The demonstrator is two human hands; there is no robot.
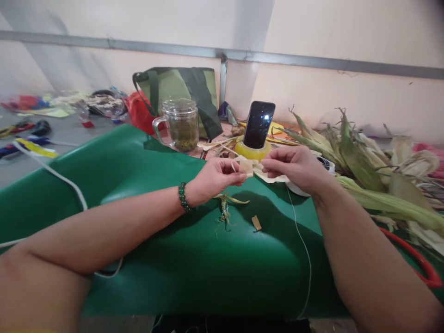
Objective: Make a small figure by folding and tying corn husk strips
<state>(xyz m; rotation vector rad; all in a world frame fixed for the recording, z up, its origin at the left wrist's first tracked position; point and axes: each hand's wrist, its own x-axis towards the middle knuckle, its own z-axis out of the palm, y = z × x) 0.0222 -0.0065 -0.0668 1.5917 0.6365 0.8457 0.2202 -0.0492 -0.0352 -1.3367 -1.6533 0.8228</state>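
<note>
My left hand (217, 178), with a green bead bracelet (182, 197) at its wrist, pinches one end of a small pale strip of corn husk (247, 167). My right hand (294, 167) pinches the other end, fingers closed. Both hands hover over a green mat (145, 185). Under the left hand lies a knotted bundle of husk fibres (225, 209). A small husk scrap (256, 223) lies just right of it. A thin white thread (301, 240) runs down the mat under my right wrist.
A black phone (258, 125) stands propped in a yellow tape roll (252, 150). A glass mug (180, 124) and a green bag (183, 88) stand behind. Corn husks (364, 166) pile at right, above a red handle (416, 261). A white cable (52, 173) crosses left.
</note>
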